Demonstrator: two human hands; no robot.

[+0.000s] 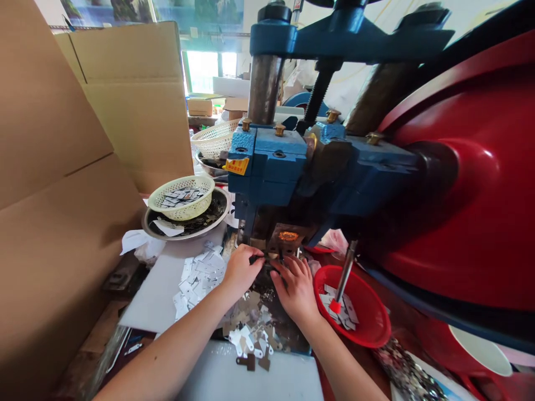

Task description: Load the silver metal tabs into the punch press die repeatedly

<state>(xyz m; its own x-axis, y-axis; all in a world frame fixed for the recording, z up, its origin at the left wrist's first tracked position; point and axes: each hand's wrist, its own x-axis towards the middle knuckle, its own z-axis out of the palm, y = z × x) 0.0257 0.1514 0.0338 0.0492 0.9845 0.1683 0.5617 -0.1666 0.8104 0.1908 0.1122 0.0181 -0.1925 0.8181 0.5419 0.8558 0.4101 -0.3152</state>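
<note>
Both of my hands reach under the head of a blue punch press [276,167]. My left hand [241,270] has its fingers curled in a pinch at the die area [270,259], on a small piece I cannot make out. My right hand [296,287] lies beside it with fingers bent toward the same spot; what it holds, if anything, is hidden. A heap of small flat metal plates [200,275] lies on a white sheet just left of my left hand. More loose plates and scraps [253,334] lie under my wrists.
A red bowl [368,326] with a few plates stands right of my right hand, a red-tipped lever [343,275] hanging over it. A cream basket [181,196] of plates sits in a metal dish. Cardboard [54,184] walls the left; a red flywheel guard [472,184] fills the right.
</note>
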